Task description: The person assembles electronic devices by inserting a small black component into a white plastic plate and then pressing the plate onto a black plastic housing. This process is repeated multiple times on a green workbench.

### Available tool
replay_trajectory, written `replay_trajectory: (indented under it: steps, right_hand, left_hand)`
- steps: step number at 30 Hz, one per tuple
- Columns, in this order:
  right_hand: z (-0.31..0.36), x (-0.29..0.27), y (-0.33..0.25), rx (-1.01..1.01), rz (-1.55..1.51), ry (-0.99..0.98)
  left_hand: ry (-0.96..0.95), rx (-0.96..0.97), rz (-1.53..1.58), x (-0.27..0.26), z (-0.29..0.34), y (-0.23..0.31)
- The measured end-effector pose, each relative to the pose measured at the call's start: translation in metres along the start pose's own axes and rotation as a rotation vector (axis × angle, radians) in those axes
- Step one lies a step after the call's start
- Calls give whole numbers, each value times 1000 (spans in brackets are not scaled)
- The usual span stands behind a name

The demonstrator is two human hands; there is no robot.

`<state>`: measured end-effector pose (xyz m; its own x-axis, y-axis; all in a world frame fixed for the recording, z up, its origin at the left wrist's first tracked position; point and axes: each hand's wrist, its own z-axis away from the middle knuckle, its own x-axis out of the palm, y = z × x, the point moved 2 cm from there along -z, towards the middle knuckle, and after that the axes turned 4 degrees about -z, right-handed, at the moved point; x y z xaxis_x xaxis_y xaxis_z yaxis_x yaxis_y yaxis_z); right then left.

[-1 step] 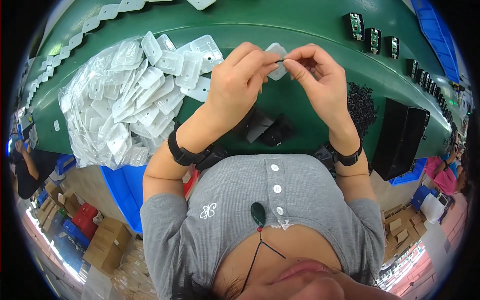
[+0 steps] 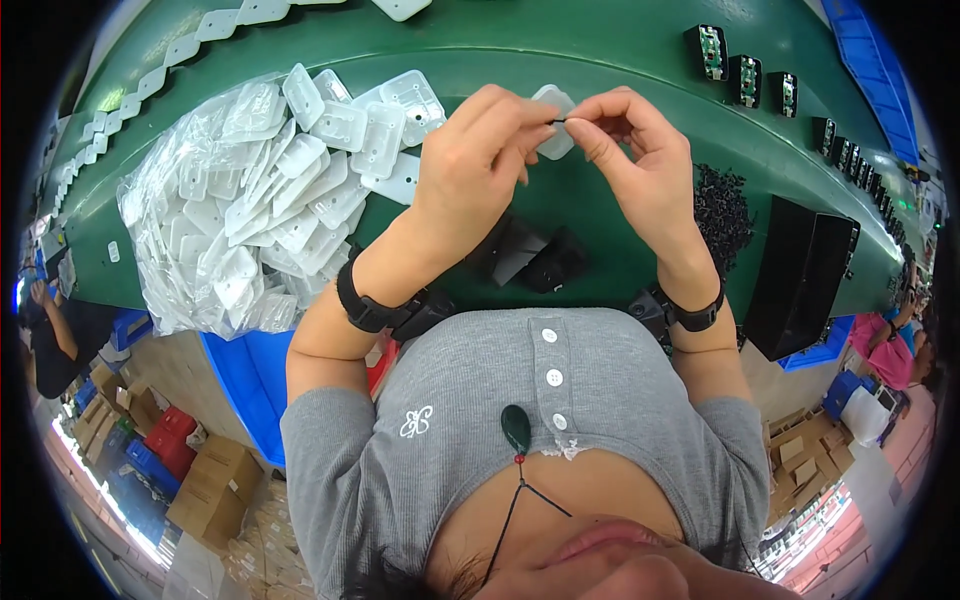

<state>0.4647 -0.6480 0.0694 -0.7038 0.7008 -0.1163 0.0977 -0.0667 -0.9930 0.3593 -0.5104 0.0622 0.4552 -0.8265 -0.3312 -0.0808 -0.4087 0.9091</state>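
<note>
My left hand [image 2: 475, 155] is closed, its thumb and fingertips pinched together. Facing it, my right hand [image 2: 640, 150] pinches with thumb and forefinger. Between the fingertips of both shows a tiny black piece [image 2: 560, 121], mostly covered, so its exact kind is unclear. Just behind the fingers, a whitish translucent plastic plate [image 2: 553, 97] is partly hidden by them. Left of my left hand lies a heap of similar plastic plates [image 2: 325, 190], many in a clear plastic bag [image 2: 165, 215]. Small black parts [image 2: 722, 210] form a pile beside my right wrist.
A green work surface [image 2: 560, 45] spans the view. Black housings with green circuit boards [image 2: 748, 80] line the right side, near a large black box [image 2: 800, 275]. Dark blocks [image 2: 535, 260] sit before my chest. Plates [image 2: 180, 48] line the far left edge; a blue bin [image 2: 250, 385] stands below.
</note>
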Motion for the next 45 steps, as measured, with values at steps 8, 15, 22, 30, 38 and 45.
replay_trajectory:
  steps: [8,15,22,30,38,45]
  right_hand:
    - [8,7,-7,-70,170,65]
    - [14,17,-6,65,76,103]
    - [6,6,-16,-358,353,254]
    - [3,0,-3,4,133,22]
    - [-19,-16,23,297,-279,-99]
    - [-87,-71,-17,-741,1310,432]
  left_hand:
    - [7,-341,608,5,9,-6]
    - [16,-255,574,5,12,-8]
    - [-24,-328,608,-3,10,-10]
    - [-183,-407,587,-4,1,-12]
    - [-189,-522,700,-2,-23,-27]
    - [-205,-498,35,-3,-47,-64]
